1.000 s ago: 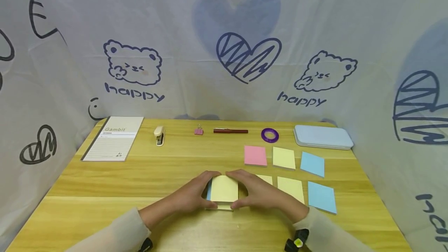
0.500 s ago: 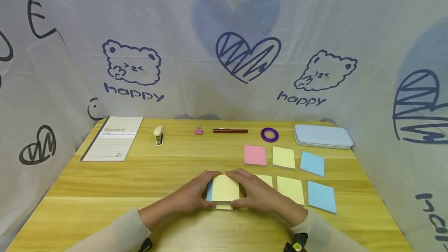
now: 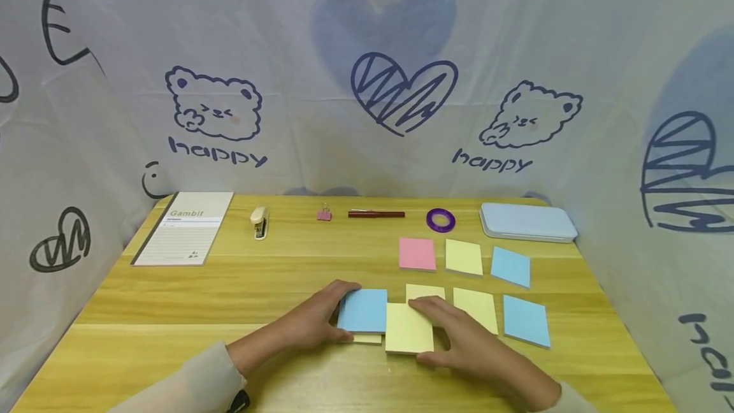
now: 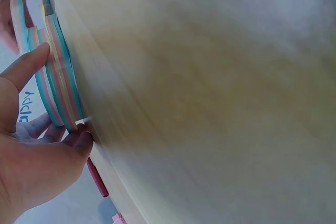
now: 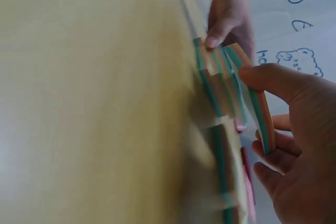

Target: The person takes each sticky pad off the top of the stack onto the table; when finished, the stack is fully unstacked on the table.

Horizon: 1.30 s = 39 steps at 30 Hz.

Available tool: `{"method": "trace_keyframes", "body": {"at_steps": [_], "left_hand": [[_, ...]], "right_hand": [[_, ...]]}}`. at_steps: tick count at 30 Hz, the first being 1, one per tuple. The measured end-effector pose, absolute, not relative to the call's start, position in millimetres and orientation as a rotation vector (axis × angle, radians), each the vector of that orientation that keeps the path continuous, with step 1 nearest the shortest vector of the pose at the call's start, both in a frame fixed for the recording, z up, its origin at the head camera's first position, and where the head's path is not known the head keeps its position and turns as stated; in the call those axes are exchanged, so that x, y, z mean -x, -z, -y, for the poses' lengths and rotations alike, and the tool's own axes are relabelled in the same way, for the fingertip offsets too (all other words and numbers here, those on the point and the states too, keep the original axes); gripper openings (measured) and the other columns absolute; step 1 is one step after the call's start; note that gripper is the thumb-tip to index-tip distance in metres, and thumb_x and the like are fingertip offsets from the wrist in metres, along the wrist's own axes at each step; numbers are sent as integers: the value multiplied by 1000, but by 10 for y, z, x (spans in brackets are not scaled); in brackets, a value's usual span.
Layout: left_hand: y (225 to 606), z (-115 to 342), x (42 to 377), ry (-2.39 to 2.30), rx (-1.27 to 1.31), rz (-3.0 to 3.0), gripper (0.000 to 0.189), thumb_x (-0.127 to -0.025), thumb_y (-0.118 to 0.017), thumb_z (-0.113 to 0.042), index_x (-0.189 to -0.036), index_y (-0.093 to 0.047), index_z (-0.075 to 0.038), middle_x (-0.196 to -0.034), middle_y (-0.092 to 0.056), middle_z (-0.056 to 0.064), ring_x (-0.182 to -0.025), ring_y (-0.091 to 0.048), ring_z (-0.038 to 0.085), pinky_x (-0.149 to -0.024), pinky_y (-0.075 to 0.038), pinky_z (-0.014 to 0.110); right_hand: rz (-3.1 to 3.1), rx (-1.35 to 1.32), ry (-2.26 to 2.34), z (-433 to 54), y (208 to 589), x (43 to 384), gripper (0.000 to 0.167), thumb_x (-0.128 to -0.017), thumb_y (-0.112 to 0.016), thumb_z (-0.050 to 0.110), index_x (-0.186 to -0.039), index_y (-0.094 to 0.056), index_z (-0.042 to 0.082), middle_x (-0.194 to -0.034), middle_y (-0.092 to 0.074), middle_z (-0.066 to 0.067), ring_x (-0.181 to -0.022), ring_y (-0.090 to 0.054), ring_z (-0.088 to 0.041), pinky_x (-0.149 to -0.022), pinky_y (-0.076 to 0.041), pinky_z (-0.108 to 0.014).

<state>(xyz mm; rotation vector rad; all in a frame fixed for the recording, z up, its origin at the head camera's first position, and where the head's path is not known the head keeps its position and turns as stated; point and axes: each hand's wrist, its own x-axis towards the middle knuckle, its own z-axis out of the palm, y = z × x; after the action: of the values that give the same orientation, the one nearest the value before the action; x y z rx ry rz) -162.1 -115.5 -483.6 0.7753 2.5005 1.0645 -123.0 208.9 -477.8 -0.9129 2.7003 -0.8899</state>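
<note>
In the head view my left hand (image 3: 318, 316) grips a small stack of sticky note pads at its left side, thumb at the front corner. A blue sticky note pad (image 3: 363, 311) tops that stack, and a yellow edge (image 3: 367, 339) peeks out beneath it. To the right, my right hand (image 3: 461, 336) holds a yellow sticky note pad (image 3: 409, 328) between thumb and fingers, overlapping the blue pad's right edge in this view. The right wrist view shows this held pad (image 5: 260, 111) tilted, with striped colored sides. Striped layers of the stack (image 4: 60, 77) show in the left wrist view.
More pads lie to the right: pink (image 3: 417, 253), yellow (image 3: 475, 310) and blue (image 3: 526, 321) among them. Along the back are a notepad (image 3: 180, 228), stapler (image 3: 260, 222), binder clip (image 3: 323, 215), dark red pen (image 3: 376, 214), purple tape roll (image 3: 441, 220) and light blue case (image 3: 527, 222).
My right hand has moved right and toward me with the yellow pad, off the stack's top, uncovering the blue pad. The left hand stays at the stack.
</note>
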Motion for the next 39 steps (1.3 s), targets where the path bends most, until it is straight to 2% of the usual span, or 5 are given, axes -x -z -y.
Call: {"method": "trace_keyframes", "body": {"at_steps": [7,15,21,29,39], "left_hand": [[4831,1161,1622,-1061,-771,-2507,85,-83,-89,-19,-152,-42,-6,-144,-51,10,-133,-50,28,-111,-42,51],[4817,1165,1630,-1064,-783,-2510,85,-83,-89,-19,-152,-42,-5,-144,-51,11,-133,-51,29,-110,-42,52],[4816,1164,1640,-1062,-784,-2514,84,-83,-88,-18,-152,-42,-4,-145,-51,12,-134,-50,29,-111,-41,51],[4811,1178,1636,-1073,-784,-2503,85,-83,-88,-17,-153,-41,-3,-146,-50,13,-135,-49,31,-112,-40,52],[4861,1204,1636,-1089,-826,-2461,86,-85,-87,-18,-155,-39,-3,-147,-48,12,-137,-47,29,-114,-38,52]], "right_hand": [[-2791,971,827,-2306,4891,932,80,-88,-78,53,-155,-46,20,-151,-50,9,-135,-53,-18,-106,-49,-47],[-2802,1119,772,-2397,5030,821,77,-92,-74,52,-155,-45,17,-151,-50,2,-133,-54,-24,-101,-52,-45],[-2827,1191,780,-2396,5081,825,78,-92,-76,49,-155,-44,15,-151,-49,1,-133,-53,-24,-100,-53,-44],[-2760,1042,748,-2359,4944,847,81,-93,-71,56,-157,-41,18,-154,-47,3,-135,-52,-25,-103,-51,-48],[-2696,1022,884,-2109,4686,1185,80,-90,-81,39,-156,-43,14,-153,-48,0,-137,-52,-27,-106,-48,-50]]}}
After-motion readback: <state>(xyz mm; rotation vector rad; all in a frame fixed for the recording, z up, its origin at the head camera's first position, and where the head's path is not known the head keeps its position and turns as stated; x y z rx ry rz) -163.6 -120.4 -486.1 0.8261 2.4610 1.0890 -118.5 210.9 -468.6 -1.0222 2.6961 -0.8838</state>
